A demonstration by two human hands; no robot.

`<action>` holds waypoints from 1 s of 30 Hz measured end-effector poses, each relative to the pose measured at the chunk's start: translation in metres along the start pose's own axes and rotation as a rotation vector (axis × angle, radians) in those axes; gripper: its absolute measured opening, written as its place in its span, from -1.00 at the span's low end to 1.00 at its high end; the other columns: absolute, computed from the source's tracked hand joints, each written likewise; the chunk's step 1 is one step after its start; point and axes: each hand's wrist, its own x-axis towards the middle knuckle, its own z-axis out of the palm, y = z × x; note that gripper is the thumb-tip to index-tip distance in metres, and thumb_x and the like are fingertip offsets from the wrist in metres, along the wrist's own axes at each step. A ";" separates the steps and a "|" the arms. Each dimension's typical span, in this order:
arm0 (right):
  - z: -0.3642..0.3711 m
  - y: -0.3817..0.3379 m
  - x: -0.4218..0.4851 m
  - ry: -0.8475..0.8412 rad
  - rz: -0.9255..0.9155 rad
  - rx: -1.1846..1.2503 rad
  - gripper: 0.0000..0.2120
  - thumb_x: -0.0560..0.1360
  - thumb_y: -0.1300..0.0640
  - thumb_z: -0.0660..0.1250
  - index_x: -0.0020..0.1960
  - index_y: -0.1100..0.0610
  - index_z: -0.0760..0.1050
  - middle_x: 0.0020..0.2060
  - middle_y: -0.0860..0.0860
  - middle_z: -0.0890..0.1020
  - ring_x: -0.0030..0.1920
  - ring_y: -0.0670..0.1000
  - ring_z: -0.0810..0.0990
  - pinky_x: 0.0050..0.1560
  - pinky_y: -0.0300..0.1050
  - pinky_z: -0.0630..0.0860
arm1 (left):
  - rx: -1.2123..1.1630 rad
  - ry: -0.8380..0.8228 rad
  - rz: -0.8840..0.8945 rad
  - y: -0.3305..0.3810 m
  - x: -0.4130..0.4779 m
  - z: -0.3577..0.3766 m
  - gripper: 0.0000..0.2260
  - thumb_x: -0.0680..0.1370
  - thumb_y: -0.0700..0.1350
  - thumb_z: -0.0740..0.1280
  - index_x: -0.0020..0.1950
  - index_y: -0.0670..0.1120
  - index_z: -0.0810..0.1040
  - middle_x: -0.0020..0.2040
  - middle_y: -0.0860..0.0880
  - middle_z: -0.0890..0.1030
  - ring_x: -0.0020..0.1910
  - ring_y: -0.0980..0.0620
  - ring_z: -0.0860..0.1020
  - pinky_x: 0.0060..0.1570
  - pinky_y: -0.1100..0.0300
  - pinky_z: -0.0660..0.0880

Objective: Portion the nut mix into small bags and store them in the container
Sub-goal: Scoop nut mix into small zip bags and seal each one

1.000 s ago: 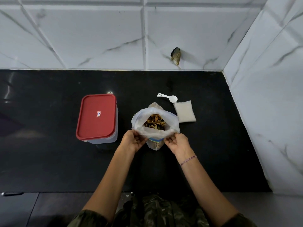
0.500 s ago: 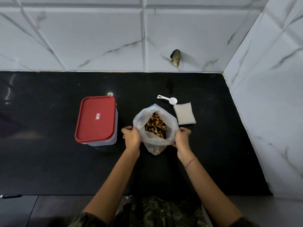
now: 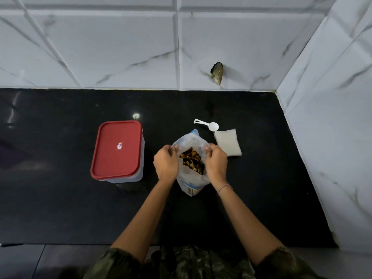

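A glossy black counter (image 3: 60,198) meets white marble-look wall tiles (image 3: 100,47) in a corner at 2 o'clock. Mid-counter, the left hand (image 3: 166,162) and right hand (image 3: 216,163) each grip the rim of the nut mix bag (image 3: 191,178). The red-lidded container (image 3: 116,150) stands at 9 o'clock, the scoop (image 3: 209,124) and small bags (image 3: 228,142) at 1 o'clock.

Even, soft light; small glare spot on glossy black counter (image 3: 60,198); wide-angle bending at edges; focus sharp.

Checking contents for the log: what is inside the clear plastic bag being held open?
Brown mixed nuts fill the clear plastic bag; both hands cover its side rims, and its lower depth is hidden.
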 end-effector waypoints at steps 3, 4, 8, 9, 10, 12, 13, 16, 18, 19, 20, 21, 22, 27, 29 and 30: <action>-0.004 0.000 0.016 -0.035 0.088 0.169 -0.78 0.60 0.21 0.17 0.15 0.18 0.54 0.02 0.03 0.61 0.01 -0.08 0.54 -0.07 -0.39 0.43 | -0.141 -0.093 -0.150 0.000 0.015 -0.002 -0.78 0.62 -0.03 0.24 -0.05 -0.14 0.58 -0.20 -0.04 0.58 -0.22 0.07 0.54 -0.19 0.13 0.51; -0.003 0.001 0.022 -0.080 0.137 0.214 -0.78 0.60 0.22 0.17 0.17 0.18 0.53 0.05 0.04 0.61 0.07 -0.05 0.55 0.04 -0.29 0.48 | -0.229 -0.134 -0.228 0.002 0.020 -0.003 -0.79 0.61 -0.05 0.25 -0.10 -0.13 0.58 -0.18 -0.06 0.59 -0.20 0.05 0.55 -0.14 0.10 0.52; -0.004 -0.003 0.044 -0.372 0.423 0.366 -0.74 0.61 0.15 0.16 0.22 0.18 0.50 0.10 0.10 0.59 0.11 0.05 0.55 0.11 -0.08 0.51 | -0.508 -0.264 -0.515 0.012 0.037 -0.010 -0.83 0.60 -0.13 0.26 0.05 -0.21 0.56 -0.07 -0.15 0.61 -0.12 -0.04 0.59 -0.11 0.12 0.53; -0.005 -0.004 0.048 -0.442 0.488 0.382 -0.73 0.60 0.13 0.17 0.23 0.19 0.50 0.08 0.11 0.59 0.06 0.05 0.55 0.03 -0.13 0.50 | -0.537 -0.286 -0.561 0.015 0.040 -0.011 -0.81 0.60 -0.14 0.23 0.10 -0.21 0.55 -0.07 -0.15 0.61 -0.13 -0.05 0.58 -0.11 0.11 0.52; -0.006 -0.006 0.052 -0.480 0.542 0.388 -0.72 0.59 0.11 0.18 0.21 0.21 0.51 0.04 0.13 0.59 0.01 0.05 0.54 -0.02 -0.16 0.48 | -0.556 -0.305 -0.596 0.016 0.042 -0.012 -0.80 0.60 -0.15 0.20 0.12 -0.20 0.54 -0.09 -0.14 0.60 -0.14 -0.04 0.58 -0.12 0.11 0.52; -0.007 -0.007 0.056 -0.489 0.610 0.419 -0.76 0.56 0.09 0.19 0.07 0.20 0.55 -0.05 0.14 0.58 -0.04 0.06 0.53 0.00 -0.09 0.44 | -0.594 -0.333 -0.652 0.021 0.044 -0.014 -0.81 0.60 -0.16 0.17 0.06 -0.17 0.55 -0.15 -0.11 0.58 -0.18 -0.03 0.55 -0.16 0.11 0.49; -0.008 -0.005 0.057 -0.493 0.637 0.436 -0.80 0.54 0.09 0.19 -0.06 0.15 0.55 -0.10 0.13 0.58 -0.05 0.06 0.53 0.05 -0.06 0.45 | -0.615 -0.352 -0.684 0.024 0.044 -0.016 -0.84 0.60 -0.16 0.17 -0.02 -0.15 0.53 -0.19 -0.10 0.56 -0.21 -0.02 0.54 -0.19 0.11 0.47; -0.011 -0.002 0.058 -0.517 0.748 0.565 -0.80 0.45 0.11 0.20 -0.36 0.05 0.38 -0.30 0.03 0.50 -0.19 0.00 0.47 -0.01 -0.08 0.41 | -0.642 -0.409 -0.758 0.025 0.050 -0.020 -0.85 0.55 -0.15 0.20 -0.21 -0.10 0.43 -0.27 -0.07 0.49 -0.29 0.01 0.47 -0.22 0.13 0.42; -0.013 0.001 0.059 -0.517 0.848 0.680 -0.77 0.44 0.10 0.22 -0.39 0.05 0.35 -0.37 0.02 0.46 -0.25 -0.02 0.45 -0.08 -0.11 0.40 | -0.611 -0.439 -0.774 0.022 0.055 -0.021 -0.86 0.53 -0.13 0.22 -0.23 -0.09 0.42 -0.29 -0.06 0.48 -0.30 0.01 0.46 -0.19 0.12 0.42; -0.015 0.003 0.060 -0.519 0.881 0.698 -0.78 0.44 0.09 0.23 -0.38 0.06 0.38 -0.37 0.03 0.48 -0.24 -0.01 0.46 -0.07 -0.11 0.42 | -0.579 -0.451 -0.762 0.019 0.056 -0.020 -0.86 0.52 -0.11 0.23 -0.23 -0.09 0.43 -0.30 -0.06 0.48 -0.30 0.01 0.46 -0.19 0.12 0.43; -0.015 0.004 0.061 -0.524 0.898 0.688 -0.79 0.45 0.08 0.25 -0.35 0.08 0.41 -0.35 0.05 0.50 -0.23 -0.01 0.48 -0.04 -0.10 0.44 | -0.532 -0.456 -0.736 0.016 0.058 -0.018 -0.86 0.52 -0.10 0.24 -0.22 -0.10 0.45 -0.30 -0.07 0.49 -0.31 0.01 0.47 -0.18 0.11 0.43; -0.015 0.007 0.062 -0.524 0.903 0.671 -0.81 0.46 0.07 0.26 -0.31 0.09 0.45 -0.31 0.06 0.54 -0.19 0.01 0.51 0.03 -0.09 0.46 | -0.472 -0.449 -0.689 0.015 0.058 -0.017 -0.87 0.53 -0.08 0.24 -0.18 -0.10 0.46 -0.27 -0.09 0.51 -0.28 0.00 0.49 -0.16 0.10 0.44; -0.015 0.009 0.062 -0.532 0.894 0.643 -0.82 0.46 0.05 0.27 -0.26 0.10 0.49 -0.26 0.08 0.57 -0.13 0.02 0.54 0.13 -0.07 0.47 | -0.403 -0.424 -0.616 0.014 0.058 -0.015 -0.86 0.54 -0.07 0.25 -0.13 -0.11 0.47 -0.20 -0.11 0.54 -0.24 -0.01 0.51 -0.13 0.10 0.44; -0.015 0.003 0.065 -0.567 0.780 0.529 -0.78 0.53 -0.03 0.21 -0.09 0.06 0.56 -0.05 0.11 0.60 0.02 0.06 0.55 0.25 -0.03 0.41 | 0.034 -0.184 -0.034 0.015 0.054 -0.006 -0.52 0.54 0.16 0.28 0.30 -0.15 0.41 0.17 -0.10 0.51 0.14 -0.02 0.50 0.06 0.10 0.47; -0.014 -0.003 0.061 -0.479 0.704 0.470 -0.77 0.58 -0.03 0.17 0.04 0.11 0.48 -0.08 0.07 0.55 -0.05 0.01 0.51 0.12 -0.09 0.42 | 0.186 -0.150 0.062 0.018 0.043 -0.005 -0.43 0.51 0.21 0.31 0.36 -0.14 0.37 0.28 -0.13 0.41 0.29 -0.09 0.38 0.15 0.08 0.42; -0.013 -0.005 0.056 -0.398 0.656 0.457 -0.75 0.58 -0.03 0.18 0.13 0.12 0.43 -0.05 0.05 0.52 -0.03 0.00 0.49 0.08 -0.09 0.41 | 0.277 -0.112 0.076 0.017 0.036 -0.003 -0.42 0.50 0.20 0.33 0.37 -0.14 0.35 0.31 -0.15 0.36 0.32 -0.12 0.32 0.13 0.09 0.38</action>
